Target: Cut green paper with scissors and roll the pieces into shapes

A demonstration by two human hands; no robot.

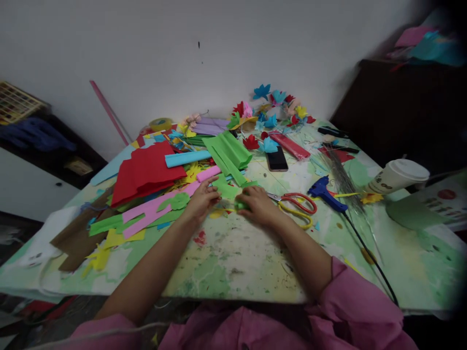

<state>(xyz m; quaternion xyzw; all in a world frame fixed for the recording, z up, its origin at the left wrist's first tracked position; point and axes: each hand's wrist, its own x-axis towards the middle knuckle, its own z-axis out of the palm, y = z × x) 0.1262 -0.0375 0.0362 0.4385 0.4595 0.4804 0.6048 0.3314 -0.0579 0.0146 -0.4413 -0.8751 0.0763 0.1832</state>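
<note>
A strip of green crepe paper (226,188) lies on the table between my hands. My right hand (257,205) rests at its right end, fingers curled over a small piece of the green paper against the tabletop. My left hand (203,198) is just left of the strip, its fingers apart with nothing visible in them. Behind the strip a larger folded green crepe sheet (229,153) lies across the pile. Scissors (299,200) with red and yellow handles lie right beside my right hand, their blades partly behind it.
Red crepe paper (146,170) and pink strips (146,213) cover the left side. Paper flowers (270,121) cluster at the back near a phone (277,159). Rightward are a blue glue gun (326,193) with a trailing cord, thin wires (341,172) and a lidded cup (397,176).
</note>
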